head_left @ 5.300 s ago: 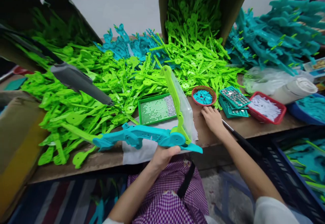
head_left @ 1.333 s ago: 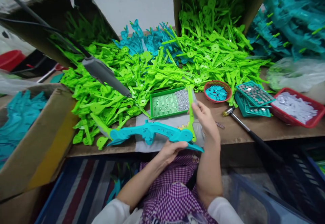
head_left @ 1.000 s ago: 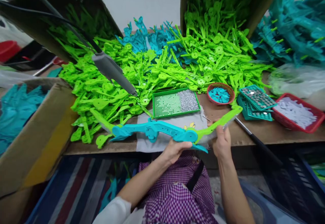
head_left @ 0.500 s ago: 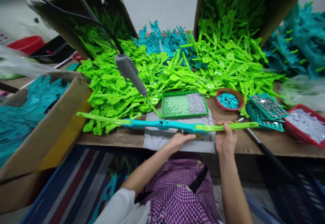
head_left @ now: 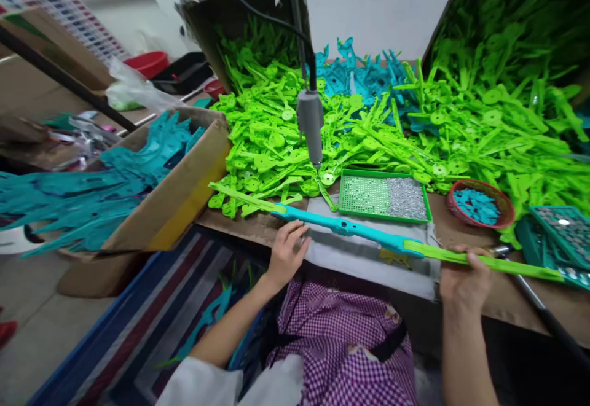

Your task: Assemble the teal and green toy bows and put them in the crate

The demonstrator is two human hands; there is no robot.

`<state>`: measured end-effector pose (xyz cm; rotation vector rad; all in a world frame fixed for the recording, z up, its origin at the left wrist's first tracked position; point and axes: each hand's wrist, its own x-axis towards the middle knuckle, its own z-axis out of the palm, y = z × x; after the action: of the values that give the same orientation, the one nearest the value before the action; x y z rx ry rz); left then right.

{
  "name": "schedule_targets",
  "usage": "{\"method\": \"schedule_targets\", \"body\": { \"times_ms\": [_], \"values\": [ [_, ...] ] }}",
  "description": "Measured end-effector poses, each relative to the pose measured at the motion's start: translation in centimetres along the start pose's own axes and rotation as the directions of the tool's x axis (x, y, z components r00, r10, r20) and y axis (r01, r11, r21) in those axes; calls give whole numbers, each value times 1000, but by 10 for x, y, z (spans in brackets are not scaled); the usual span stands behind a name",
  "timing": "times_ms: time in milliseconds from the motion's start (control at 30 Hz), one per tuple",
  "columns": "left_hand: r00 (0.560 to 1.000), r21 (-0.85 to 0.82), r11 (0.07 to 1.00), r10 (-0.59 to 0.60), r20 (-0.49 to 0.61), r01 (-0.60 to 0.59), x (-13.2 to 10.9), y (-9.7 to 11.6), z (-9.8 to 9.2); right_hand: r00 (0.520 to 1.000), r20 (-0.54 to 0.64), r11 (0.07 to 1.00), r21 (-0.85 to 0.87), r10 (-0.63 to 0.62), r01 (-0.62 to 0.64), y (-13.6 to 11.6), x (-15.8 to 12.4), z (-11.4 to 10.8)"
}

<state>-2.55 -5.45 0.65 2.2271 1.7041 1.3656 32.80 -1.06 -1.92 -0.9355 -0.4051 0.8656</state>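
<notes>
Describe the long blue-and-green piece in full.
The blue-and-green piece looks like molded plastic: a blue middle with a small dark hole, and a slim lime-green arm at each end. It extends nearly straight, seen edge-on, sloping down toward the picture's right, across a pale cloth. The right hand grips its right-hand green arm; the left hand is open beside the blue part, contact unclear.
</notes>
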Motion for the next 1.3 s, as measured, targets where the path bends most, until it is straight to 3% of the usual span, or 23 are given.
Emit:
{"method": "schedule_targets", "body": {
  "times_ms": [100, 167, 233, 300, 400, 500, 567, 933, 1133, 1300],
  "values": [
    [991, 128, 983, 133, 18, -134, 13, -11, 13, 1000, 29, 1000, -28, -2, 3, -1, -3, -5],
    [969, 163, 959, 212, 125, -231, 20, -13, 17, 999, 40, 999, -43, -8, 10, -2, -4, -9],
    [939, 204, 930, 260, 224, -306, 28, -18, 10, 1000, 28, 998, -60, -9, 11, -3, -3, -12],
    [928, 274, 906, 247, 280, -324, 36, -30, -11, 1000, 17, 997, -78, 2, -1, -4, -2, -13],
    [940, 429, 872, 96, 326, -238, 49, -62, -56, 999, 38, 995, -103, 14, -10, -5, -1, -13],
    [901, 477, 836, 45, 431, -271, 61, -94, -90, 999, 47, 992, -122, -6, 12, -4, -1, -11],
    [870, 470, 823, 59, 489, -320, 66, -107, -99, 1000, 20, 992, -126, -21, 23, -3, -2, -10],
    [775, 403, 792, 135, 617, -459, 75, -108, -89, 991, -121, 991, -127, -54, 39, -5, -3, -1],
    [822, 432, 803, 121, 557, -411, 71, -111, -78, 984, -178, 986, -166, -9, -21, -9, -1, 7],
    [811, 421, 804, 126, 571, -421, 72, -110, -79, 981, -195, 977, -208, 11, -52, -15, -10, 19]
  ]
}}
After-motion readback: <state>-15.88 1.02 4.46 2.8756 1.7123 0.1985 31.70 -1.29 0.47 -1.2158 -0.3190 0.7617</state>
